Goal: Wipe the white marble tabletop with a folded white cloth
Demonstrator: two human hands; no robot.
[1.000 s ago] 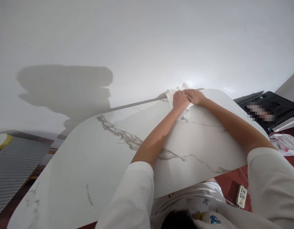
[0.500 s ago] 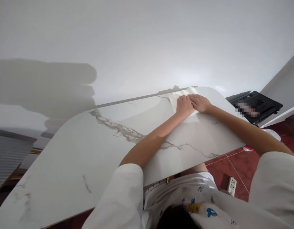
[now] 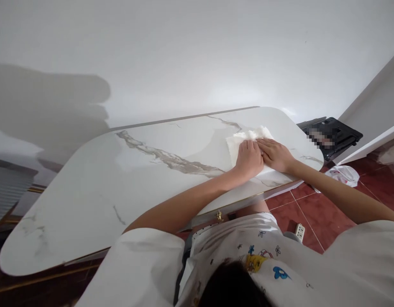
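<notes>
A crumpled white cloth (image 3: pixel 234 144) lies on the marble-patterned white tabletop (image 3: pixel 145 179), towards its right end. My left hand (image 3: pixel 249 158) presses down on the cloth with its fingers bent over it. Beside it, my right hand (image 3: pixel 276 154) bears on the same cloth, its fingers close together and their tips meeting the left hand's fingers. The cloth's ruffled far edge shows beyond both hands, while the part under the palms is hidden.
A white wall (image 3: pixel 184 55) rises behind the table's far edge. To the right are a black case (image 3: pixel 344 134), a white plastic bag (image 3: pixel 343 175) and a power strip (image 3: pixel 299 232) on the red tiled floor (image 3: pixel 315 213). A brass-coloured knob (image 3: pixel 219 215) sits under the near edge.
Both hands have drawn the cloth from near the table's far edge back towards me, and slightly right. The view has shifted a little as well.
</notes>
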